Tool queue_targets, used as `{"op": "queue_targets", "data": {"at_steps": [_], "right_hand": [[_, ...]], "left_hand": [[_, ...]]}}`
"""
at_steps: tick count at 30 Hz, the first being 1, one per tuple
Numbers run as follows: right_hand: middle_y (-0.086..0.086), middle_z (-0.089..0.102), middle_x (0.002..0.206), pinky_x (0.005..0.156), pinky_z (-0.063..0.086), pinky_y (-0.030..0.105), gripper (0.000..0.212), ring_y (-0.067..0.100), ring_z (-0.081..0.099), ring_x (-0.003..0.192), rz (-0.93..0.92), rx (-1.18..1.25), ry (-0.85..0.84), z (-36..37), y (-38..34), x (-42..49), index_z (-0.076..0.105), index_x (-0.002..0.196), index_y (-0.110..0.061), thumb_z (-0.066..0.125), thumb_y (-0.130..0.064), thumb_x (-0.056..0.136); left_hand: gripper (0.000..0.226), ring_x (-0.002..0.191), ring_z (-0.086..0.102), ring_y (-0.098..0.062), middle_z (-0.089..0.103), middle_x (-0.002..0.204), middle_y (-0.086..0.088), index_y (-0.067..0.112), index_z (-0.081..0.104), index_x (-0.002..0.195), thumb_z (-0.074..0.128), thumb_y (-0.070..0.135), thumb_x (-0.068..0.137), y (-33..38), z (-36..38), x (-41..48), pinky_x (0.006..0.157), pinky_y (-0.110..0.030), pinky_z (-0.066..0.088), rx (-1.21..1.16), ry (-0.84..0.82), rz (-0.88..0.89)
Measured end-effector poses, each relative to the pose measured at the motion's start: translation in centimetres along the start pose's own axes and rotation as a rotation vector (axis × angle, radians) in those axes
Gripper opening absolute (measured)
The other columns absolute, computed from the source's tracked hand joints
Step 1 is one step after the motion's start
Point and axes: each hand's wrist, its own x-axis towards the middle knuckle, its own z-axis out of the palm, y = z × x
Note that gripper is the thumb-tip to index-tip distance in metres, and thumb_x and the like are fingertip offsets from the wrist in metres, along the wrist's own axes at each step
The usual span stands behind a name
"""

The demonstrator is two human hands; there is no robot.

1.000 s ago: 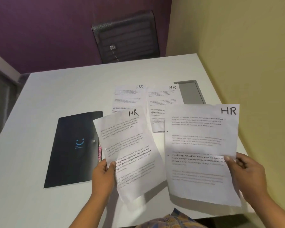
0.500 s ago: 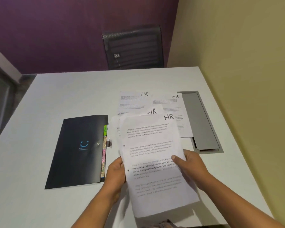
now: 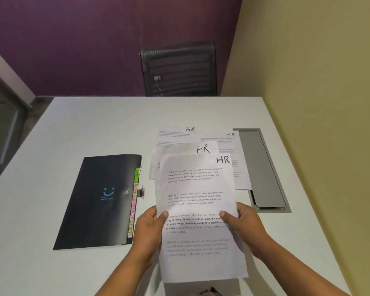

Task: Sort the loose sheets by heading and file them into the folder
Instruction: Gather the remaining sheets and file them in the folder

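Note:
I hold two white printed sheets headed "HR", one stacked on the other, above the table's near edge. The top sheet (image 3: pixel 199 210) covers most of the lower sheet (image 3: pixel 179 151). My left hand (image 3: pixel 150 229) grips the stack's left edge and my right hand (image 3: pixel 244 225) grips its right edge, thumbs on top. Two more HR sheets lie on the table behind: one at centre (image 3: pixel 175 134), one to the right (image 3: pixel 233 150). A black folder (image 3: pixel 98 201) with a blue smile mark lies closed to the left, with coloured labelled tabs (image 3: pixel 135 201) along its right edge.
The white table (image 3: pixel 94 124) has a grey cable hatch (image 3: pixel 263 167) set in it at the right, partly under a sheet. A black mesh chair (image 3: pixel 177 69) stands behind the far edge. A yellow wall runs close along the right side.
The two held sheets, apart a second ago, have come together into one stack. My right hand moved left with its sheet and both hands now hold the stack's edges.

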Motion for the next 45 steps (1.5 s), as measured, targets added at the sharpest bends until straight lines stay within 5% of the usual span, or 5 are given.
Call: {"op": "queue_targets", "data": {"at_steps": [10, 21, 30, 36, 45], "right_hand": [[0.008, 0.075, 0.076, 0.064, 0.053, 0.034, 0.064, 0.022, 0.068, 0.067, 0.082, 0.25, 0.097, -2.0, -2.7, 5.5, 0.069, 0.097, -0.005, 0.028, -0.054, 0.102], [0.001, 0.074, 0.086, 0.085, 0.057, 0.041, 0.009, 0.025, 0.07, 0.088, 0.084, -0.29, 0.332, -4.3, -1.1, 16.5, 0.072, 0.081, -0.016, 0.069, -0.02, 0.088], [0.013, 0.063, 0.126, 0.092, 0.054, 0.043, 0.064, 0.033, 0.064, 0.11, 0.173, -0.634, 0.444, -5.3, 0.5, 22.1, 0.057, 0.131, -0.003, 0.074, -0.04, 0.08], [0.015, 0.056, 0.124, 0.091, 0.051, 0.051, 0.076, 0.039, 0.055, 0.114, 0.248, -0.791, 0.495, -5.0, 0.1, 23.5, 0.049, 0.132, -0.008, 0.08, -0.045, 0.074], [0.01, 0.071, 0.086, 0.055, 0.044, 0.026, 0.011, 0.018, 0.059, 0.063, 0.202, -0.483, 0.538, -6.6, -0.6, 23.1, 0.066, 0.086, -0.012, 0.062, -0.021, 0.093]], "left_hand": [[0.019, 0.086, 0.075, -0.03, 0.078, 0.092, -0.007, 0.016, 0.072, 0.095, 0.054, 0.019, 0.1, 3.7, 0.9, 4.9, 0.082, -0.05, 0.059, 0.007, 0.151, 0.094], [0.026, 0.079, 0.065, -0.032, 0.071, 0.093, -0.028, 0.005, 0.067, 0.094, 0.055, 0.027, 0.098, 5.2, -0.1, 14.9, 0.076, -0.047, 0.053, -0.022, 0.21, -0.045], [0.031, 0.062, 0.051, -0.024, 0.059, 0.073, -0.01, 0.001, 0.056, 0.078, 0.05, 0.022, 0.101, 5.2, 0.9, 25.1, 0.052, -0.026, 0.035, 0.416, 0.295, -0.034], [0.031, 0.112, 0.055, -0.031, 0.057, 0.118, -0.017, 0.009, 0.067, 0.102, 0.058, 0.035, 0.089, 4.4, 2.1, 28.5, 0.089, -0.037, 0.051, 0.952, 0.368, -0.12], [0.01, 0.075, 0.068, -0.024, 0.071, 0.082, -0.001, 0.019, 0.066, 0.082, 0.076, 0.022, 0.081, 4.2, 2.1, 28.4, 0.068, -0.03, 0.055, 0.689, 0.304, -0.102]]}}
